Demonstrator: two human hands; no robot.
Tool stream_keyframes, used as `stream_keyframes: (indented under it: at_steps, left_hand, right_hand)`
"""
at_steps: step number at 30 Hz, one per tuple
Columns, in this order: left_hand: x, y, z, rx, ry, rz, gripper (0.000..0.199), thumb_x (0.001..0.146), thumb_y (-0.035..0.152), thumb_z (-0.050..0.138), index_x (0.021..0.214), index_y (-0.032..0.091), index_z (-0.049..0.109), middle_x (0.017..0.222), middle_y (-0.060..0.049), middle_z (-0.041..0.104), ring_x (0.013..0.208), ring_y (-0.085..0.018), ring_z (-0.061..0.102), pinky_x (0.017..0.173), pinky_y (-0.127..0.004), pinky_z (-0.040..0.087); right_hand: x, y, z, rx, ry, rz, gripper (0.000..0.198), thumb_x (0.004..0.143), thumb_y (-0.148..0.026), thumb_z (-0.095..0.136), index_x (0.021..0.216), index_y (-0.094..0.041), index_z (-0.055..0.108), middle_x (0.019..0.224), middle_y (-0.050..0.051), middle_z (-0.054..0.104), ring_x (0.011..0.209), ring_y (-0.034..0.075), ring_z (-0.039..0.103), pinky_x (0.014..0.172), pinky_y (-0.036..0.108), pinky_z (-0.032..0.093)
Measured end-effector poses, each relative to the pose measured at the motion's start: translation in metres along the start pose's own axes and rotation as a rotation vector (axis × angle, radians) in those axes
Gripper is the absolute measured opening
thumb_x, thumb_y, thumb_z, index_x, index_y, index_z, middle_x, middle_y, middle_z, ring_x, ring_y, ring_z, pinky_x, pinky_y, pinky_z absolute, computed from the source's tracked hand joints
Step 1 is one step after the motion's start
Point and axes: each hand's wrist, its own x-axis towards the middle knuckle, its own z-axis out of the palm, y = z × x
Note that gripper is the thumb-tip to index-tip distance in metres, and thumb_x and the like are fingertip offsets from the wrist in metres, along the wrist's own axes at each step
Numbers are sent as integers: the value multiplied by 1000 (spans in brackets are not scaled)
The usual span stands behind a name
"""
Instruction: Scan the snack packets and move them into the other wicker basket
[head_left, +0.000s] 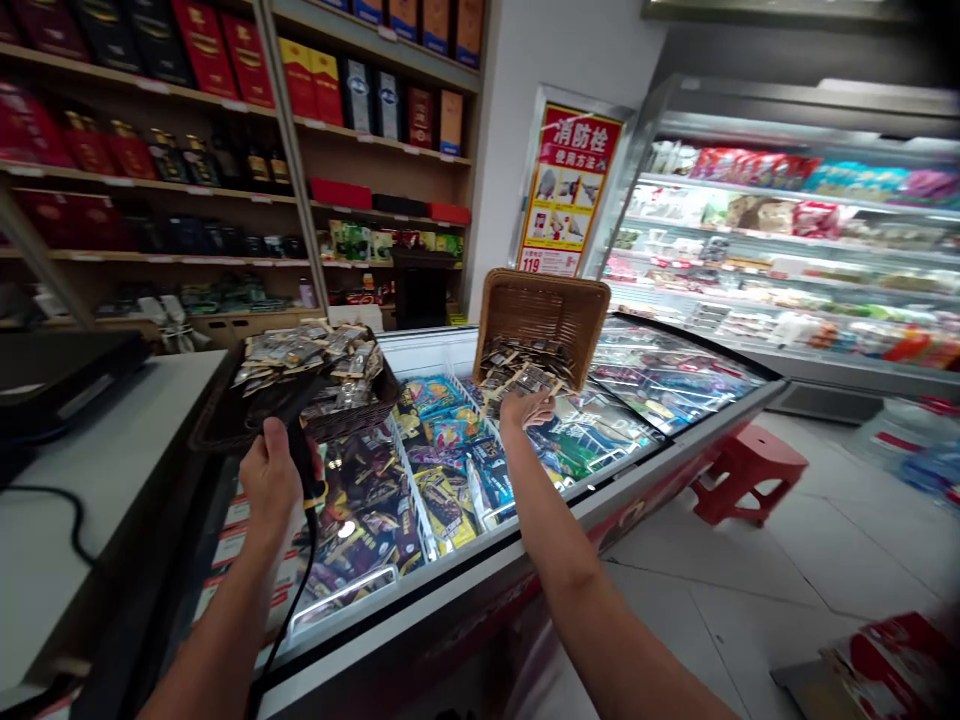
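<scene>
My left hand [271, 480] is wrapped around the handle of a black barcode scanner [301, 455] with yellow trim and a hanging black cable. Just beyond it sits a dark woven basket [360, 415] heaped with small flat packets [307, 360]. At the low front edge of a tilted brown wicker basket [544, 300], my right hand [527, 408] has its fingers curled on a small packet [532, 380]; the fingertips are partly hidden. More such packets lie in the bottom of this basket. Both baskets rest on the glass top of a chest freezer [465, 555].
Bagged frozen goods [446, 500] show through the glass. A white counter [142, 440] with a black device [67, 375] stands at left. On the floor at right are a red stool [750, 470] and bottled water [907, 435]. Shelves and a lit refrigerated display [780, 260] stand behind.
</scene>
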Motion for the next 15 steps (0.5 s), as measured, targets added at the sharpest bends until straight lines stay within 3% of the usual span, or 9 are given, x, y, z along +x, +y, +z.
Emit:
stream_keyframes:
  at_steps: [2, 3, 6, 8, 12, 15]
  left_hand:
    - [8, 3, -7, -12, 158, 33, 80, 76, 101, 53, 79, 22, 55, 56, 3, 54, 42, -13, 44, 38, -27, 34]
    - [12, 3, -10, -27, 200, 30, 80, 75, 102, 53, 79, 22, 55, 58, 3, 56, 41, -12, 43, 37, -27, 34]
    - [20, 3, -20, -94, 243, -19, 79, 74, 100, 57, 79, 21, 56, 60, 3, 57, 40, -11, 45, 37, -27, 36]
    - [21, 1, -22, -129, 242, -48, 78, 74, 98, 59, 81, 21, 57, 59, 3, 58, 40, -12, 48, 36, -27, 37]
    - [18, -5, -21, -128, 186, -69, 73, 77, 96, 59, 76, 23, 55, 56, 2, 58, 38, -13, 50, 35, -26, 37]
    - [17, -10, -20, -76, 148, -68, 72, 80, 95, 55, 73, 24, 54, 52, 3, 54, 36, -14, 48, 34, -27, 36]
  right_hand:
    - [-18, -2, 13, -211, 112, -128, 39, 95, -12, 49, 133, -18, 55, 129, 20, 65, 125, 33, 63, 110, 52, 46]
    - [-28, -4, 23, -320, 86, -231, 39, 96, -13, 49, 133, -17, 57, 135, 22, 63, 132, 34, 59, 114, 53, 43]
    - [-61, -14, 66, -597, -219, -553, 32, 98, -20, 56, 128, -17, 66, 147, 20, 59, 143, 35, 49, 120, 52, 38]
    - [-78, -23, 103, -721, -425, -656, 30, 101, -28, 59, 126, -18, 71, 151, 19, 57, 145, 35, 46, 120, 49, 37]
    - [-98, -42, 170, -963, -574, -550, 43, 102, -45, 64, 126, -11, 74, 151, 25, 57, 144, 40, 45, 119, 50, 35]
    - [-104, -46, 195, -1061, -616, -503, 39, 98, -35, 69, 129, -12, 73, 149, 25, 59, 142, 38, 47, 117, 49, 34]
